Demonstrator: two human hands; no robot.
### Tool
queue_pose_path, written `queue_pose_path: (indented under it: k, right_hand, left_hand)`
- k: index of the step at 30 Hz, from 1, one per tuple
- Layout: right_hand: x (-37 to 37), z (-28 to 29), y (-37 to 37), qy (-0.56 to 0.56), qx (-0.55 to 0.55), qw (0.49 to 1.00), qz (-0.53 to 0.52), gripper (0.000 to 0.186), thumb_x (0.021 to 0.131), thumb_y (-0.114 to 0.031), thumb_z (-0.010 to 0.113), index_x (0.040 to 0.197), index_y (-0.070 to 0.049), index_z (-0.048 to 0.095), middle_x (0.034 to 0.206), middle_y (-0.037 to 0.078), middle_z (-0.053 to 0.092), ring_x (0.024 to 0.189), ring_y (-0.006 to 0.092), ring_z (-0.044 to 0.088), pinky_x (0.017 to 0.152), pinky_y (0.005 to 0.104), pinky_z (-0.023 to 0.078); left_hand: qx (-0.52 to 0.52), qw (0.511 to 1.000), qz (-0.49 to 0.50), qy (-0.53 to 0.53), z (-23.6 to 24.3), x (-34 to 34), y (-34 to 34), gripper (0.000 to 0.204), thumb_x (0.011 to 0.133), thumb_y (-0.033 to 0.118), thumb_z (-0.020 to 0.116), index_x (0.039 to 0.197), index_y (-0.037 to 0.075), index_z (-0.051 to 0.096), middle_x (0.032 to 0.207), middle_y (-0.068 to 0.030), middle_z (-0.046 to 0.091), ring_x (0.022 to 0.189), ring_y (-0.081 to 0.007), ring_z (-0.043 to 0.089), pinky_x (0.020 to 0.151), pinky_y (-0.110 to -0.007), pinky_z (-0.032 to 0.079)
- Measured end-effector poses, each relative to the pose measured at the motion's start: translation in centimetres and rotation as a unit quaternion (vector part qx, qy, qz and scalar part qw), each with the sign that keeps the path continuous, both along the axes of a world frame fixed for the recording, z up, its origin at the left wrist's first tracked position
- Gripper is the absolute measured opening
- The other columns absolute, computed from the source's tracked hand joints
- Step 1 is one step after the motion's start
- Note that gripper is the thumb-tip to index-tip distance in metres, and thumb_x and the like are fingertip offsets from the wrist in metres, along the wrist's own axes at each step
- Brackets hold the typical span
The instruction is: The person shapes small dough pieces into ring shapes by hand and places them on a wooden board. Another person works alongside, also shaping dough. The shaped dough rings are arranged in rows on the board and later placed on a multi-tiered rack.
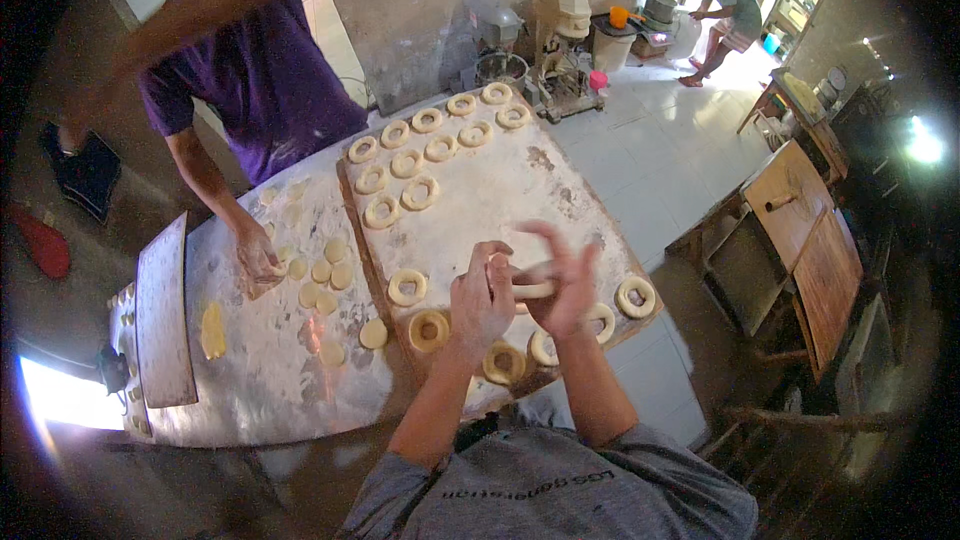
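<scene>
In front of my chest, a pale dough ring (533,291) is held between my two hands above the wooden board (480,230). The fingers of my left hand (482,298) are curled closed at one side of the ring. My right hand (566,290) holds the other side, its upper fingers raised and smeared by motion. My hands hide part of the ring. Several dough rings lie around them on the floured board, among them one ring (407,287) left of my left hand and another ring (635,296) at the right corner. A metal-rimmed round cutter or mould (429,330) cannot be told from a browner ring.
Across the table a person in a purple shirt (265,80) reaches a hand (258,252) toward flat dough discs (340,274). An upright board (165,310) stands at the left. Mixers (562,45) stand beyond the table; another person (728,15) bends at the back. Wooden furniture (800,250) is at right.
</scene>
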State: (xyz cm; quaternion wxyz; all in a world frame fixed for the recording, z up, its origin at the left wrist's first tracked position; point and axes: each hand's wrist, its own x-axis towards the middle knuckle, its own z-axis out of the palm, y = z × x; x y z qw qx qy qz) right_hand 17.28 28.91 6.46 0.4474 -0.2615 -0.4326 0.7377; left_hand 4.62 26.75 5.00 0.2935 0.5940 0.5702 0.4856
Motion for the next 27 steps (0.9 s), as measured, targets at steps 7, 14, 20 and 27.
queue_pose_path:
  k: [7, 14, 20, 27]
  right_hand:
    - [4.9, -4.1, 1.0, 0.290, -0.030, 0.953, -0.088, 0.082, 0.093, -0.071, 0.025, 0.143, -0.007, 0.034, 0.063, 0.002, 0.056, 0.046, 0.0133, 0.048, 0.048, 0.0268, 0.039]
    - [7.4, -2.2, 2.9, -0.248, -0.036, 0.963, -0.097, 0.077, 0.095, -0.063, 0.033, 0.147, -0.006, 0.029, 0.102, 0.016, 0.056, 0.080, 0.0223, 0.055, 0.070, 0.0342, 0.044]
    - [10.1, -5.5, 6.7, -0.618, 0.025, 0.772, -0.149, 0.096, 0.085, -0.057, 0.056, 0.146, 0.006, 0.016, 0.128, 0.033, 0.049, 0.115, 0.0450, 0.053, 0.096, 0.0440, 0.044]
    - [8.0, -7.2, 4.8, -0.768, 0.113, 0.627, -0.071, 0.097, 0.079, -0.037, 0.069, 0.151, -0.003, 0.013, 0.116, 0.030, 0.057, 0.108, 0.0436, 0.056, 0.093, 0.0486, 0.043]
  left_hand:
    - [-0.050, 0.995, -0.076, 0.041, 0.3, 3.3, 1.5, 0.029, 0.102, 0.037, 0.035, 0.112, 0.011, 0.041, 0.062, -0.0189, 0.061, 0.065, -0.0451, 0.063, 0.057, -0.054, 0.047]
    - [-0.074, 0.991, -0.090, -0.064, 1.0, 7.2, 3.3, 0.045, 0.101, 0.048, 0.029, 0.124, 0.010, 0.036, 0.077, -0.0301, 0.061, 0.081, -0.0540, 0.059, 0.076, -0.057, 0.046]
    - [-0.147, 0.934, 0.005, 0.325, -4.6, 7.2, 8.8, 0.071, 0.093, 0.050, 0.047, 0.143, 0.003, 0.029, 0.120, -0.0297, 0.049, 0.115, -0.0455, 0.049, 0.098, -0.054, 0.036]
    - [-0.141, 0.895, -0.146, 0.398, -3.0, 5.0, 5.3, 0.070, 0.085, 0.037, 0.060, 0.143, 0.008, 0.034, 0.120, -0.0226, 0.050, 0.110, -0.0398, 0.054, 0.094, -0.054, 0.042]
